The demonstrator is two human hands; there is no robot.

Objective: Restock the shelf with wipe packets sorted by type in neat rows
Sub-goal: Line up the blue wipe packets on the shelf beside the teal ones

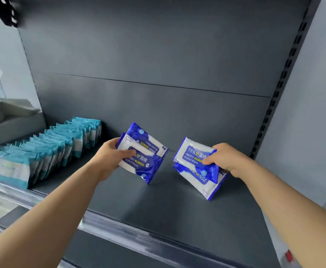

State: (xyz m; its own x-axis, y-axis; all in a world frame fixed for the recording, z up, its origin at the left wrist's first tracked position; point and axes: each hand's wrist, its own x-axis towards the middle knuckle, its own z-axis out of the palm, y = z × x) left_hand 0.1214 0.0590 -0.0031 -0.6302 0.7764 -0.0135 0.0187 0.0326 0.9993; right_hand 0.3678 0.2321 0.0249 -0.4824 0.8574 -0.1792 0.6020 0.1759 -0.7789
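Note:
My left hand [113, 154] grips two blue and white alcohol wipe packets [144, 157], fanned one behind the other, above the middle of the dark grey shelf [158, 206]. To the right, my right hand [226, 158] grips two more of the same blue packets [195, 167]; the lower one hangs upside down, its corner close to the shelf board. A neat row of several teal and white wipe packets [48, 147] stands upright along the shelf's left side, running from the front edge to the back panel.
The shelf's metal front lip [139, 235] runs across below my forearms. A slotted upright [280, 84] bounds the right side. Pale bags or boxes [9, 117] lie on the neighbouring unit at left. A lower shelf [108, 252] shows beneath.

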